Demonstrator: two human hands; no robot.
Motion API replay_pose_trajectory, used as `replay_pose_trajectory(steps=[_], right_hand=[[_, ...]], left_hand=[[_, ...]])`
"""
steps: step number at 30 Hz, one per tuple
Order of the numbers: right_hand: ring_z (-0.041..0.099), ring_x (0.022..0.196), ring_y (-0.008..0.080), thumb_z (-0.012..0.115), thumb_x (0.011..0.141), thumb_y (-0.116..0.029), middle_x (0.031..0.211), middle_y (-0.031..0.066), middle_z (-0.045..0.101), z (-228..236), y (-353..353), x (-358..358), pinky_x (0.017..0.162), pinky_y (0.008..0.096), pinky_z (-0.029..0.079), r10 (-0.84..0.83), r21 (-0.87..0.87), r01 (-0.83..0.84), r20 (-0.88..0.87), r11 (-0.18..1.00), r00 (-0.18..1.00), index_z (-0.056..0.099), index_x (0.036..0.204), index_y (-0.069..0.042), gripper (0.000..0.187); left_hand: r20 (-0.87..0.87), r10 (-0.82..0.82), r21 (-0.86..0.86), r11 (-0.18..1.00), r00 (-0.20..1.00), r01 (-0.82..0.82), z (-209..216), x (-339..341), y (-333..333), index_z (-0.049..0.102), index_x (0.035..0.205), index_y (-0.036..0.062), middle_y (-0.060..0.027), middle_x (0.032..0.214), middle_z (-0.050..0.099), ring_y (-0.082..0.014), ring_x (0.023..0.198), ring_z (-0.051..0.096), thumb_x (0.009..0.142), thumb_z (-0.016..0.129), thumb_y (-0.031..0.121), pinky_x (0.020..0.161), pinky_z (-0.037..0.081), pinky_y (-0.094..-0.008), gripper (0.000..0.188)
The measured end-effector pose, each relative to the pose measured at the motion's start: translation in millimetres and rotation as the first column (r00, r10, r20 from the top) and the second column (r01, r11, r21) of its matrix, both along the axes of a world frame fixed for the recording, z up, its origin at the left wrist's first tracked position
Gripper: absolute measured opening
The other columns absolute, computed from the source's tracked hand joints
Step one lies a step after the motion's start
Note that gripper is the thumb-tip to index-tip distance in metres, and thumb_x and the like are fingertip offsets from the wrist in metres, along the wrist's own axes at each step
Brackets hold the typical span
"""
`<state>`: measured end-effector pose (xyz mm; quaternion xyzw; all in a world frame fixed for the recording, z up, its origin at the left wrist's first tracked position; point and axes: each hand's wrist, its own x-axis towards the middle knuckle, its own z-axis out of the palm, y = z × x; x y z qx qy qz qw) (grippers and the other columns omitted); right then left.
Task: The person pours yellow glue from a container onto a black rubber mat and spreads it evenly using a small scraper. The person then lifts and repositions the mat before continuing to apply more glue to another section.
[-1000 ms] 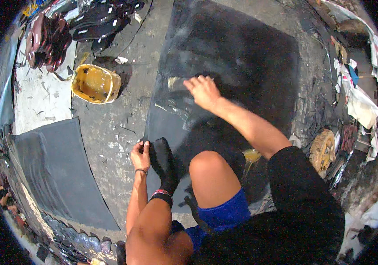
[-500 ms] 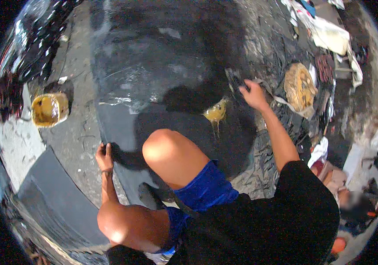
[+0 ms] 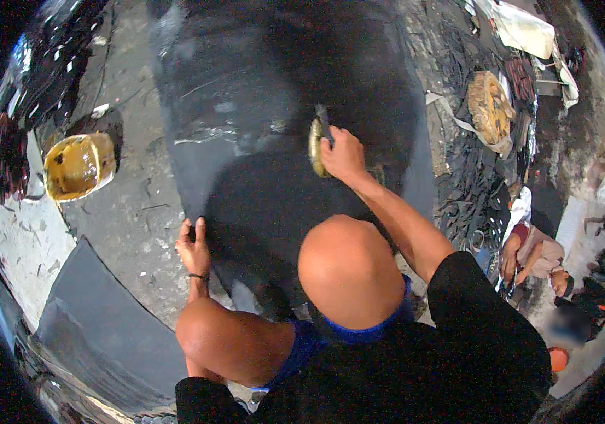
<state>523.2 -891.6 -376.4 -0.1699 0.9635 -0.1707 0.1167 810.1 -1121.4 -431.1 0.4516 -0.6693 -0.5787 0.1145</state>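
A long black sheet (image 3: 246,191) lies across the floor in front of me, with wet, shiny streaks on its surface. My right hand (image 3: 345,154) is closed round a dark flat spreader (image 3: 324,121) on the middle of the sheet. Yellowish glue (image 3: 315,147) is gathered along the spreader's left side. At the sheet's left edge, my left hand (image 3: 193,247) has its thumb and fingers bent about the edge; the fingertips are partly in shadow. My bare knees are on either side of the near end.
A square tub of yellow glue (image 3: 79,167) stands on the left. Another dark sheet (image 3: 104,332) lies at lower left. Scraps (image 3: 458,184) and a glue-stained round block (image 3: 490,109) lie to the right. Another person (image 3: 532,258) is at work at far right.
My right hand has swept the spreader leftward to the middle of the sheet, gathering the glue blob against it. My view has shifted, and my right knee appears farther right.
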Motion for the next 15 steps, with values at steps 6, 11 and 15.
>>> replay_pose_trajectory(steps=[6, 11, 15], right_hand=[[0.060, 0.087, 0.0432, 0.053, 0.086, -0.020, 0.091, 0.0222, 0.061, -4.0, -113.2, 22.7, 0.075, 0.0531, 0.047, 0.237, -0.044, -0.235, 0.047, 0.971, 0.970, 0.059, 0.092, -0.002, 0.020], [0.062, 0.094, 0.0380, 0.056, 0.085, -0.017, 0.100, 0.0154, 0.064, -6.2, -186.8, 13.0, 0.081, 0.0518, 0.049, 0.561, 0.051, -0.561, 0.008, 0.826, 0.828, 0.062, 0.111, -0.011, 0.028], [0.065, 0.092, 0.0356, 0.060, 0.075, -0.010, 0.099, 0.0137, 0.066, -6.9, -226.5, 31.9, 0.080, 0.0477, 0.053, 0.894, 0.050, -0.896, -0.108, 0.441, 0.434, 0.063, 0.111, -0.011, 0.036]], left_hand=[[-0.016, -0.021, 0.154, 0.988, 1.000, 0.023, 27.2, 11.7, 9.2, 0.065, 0.095, -0.0067, -0.0008, 0.082, 0.064, -0.0094, 0.077, 0.053, 0.088, 0.070, 0.019, 0.071, 0.046, -0.0264, 0.027], [-0.125, -0.066, 0.209, 0.974, 0.990, 0.091, 19.4, 16.5, 10.3, 0.067, 0.100, -0.0034, -0.0009, 0.087, 0.066, -0.0090, 0.080, 0.056, 0.087, 0.069, 0.012, 0.074, 0.046, -0.0251, 0.020], [-0.156, -0.063, -0.006, 0.998, 0.986, 0.063, 11.3, 27.0, 14.0, 0.067, 0.104, -0.0015, -0.0091, 0.087, 0.069, -0.0169, 0.079, 0.062, 0.087, 0.067, 0.011, 0.076, 0.049, -0.0311, 0.021]])
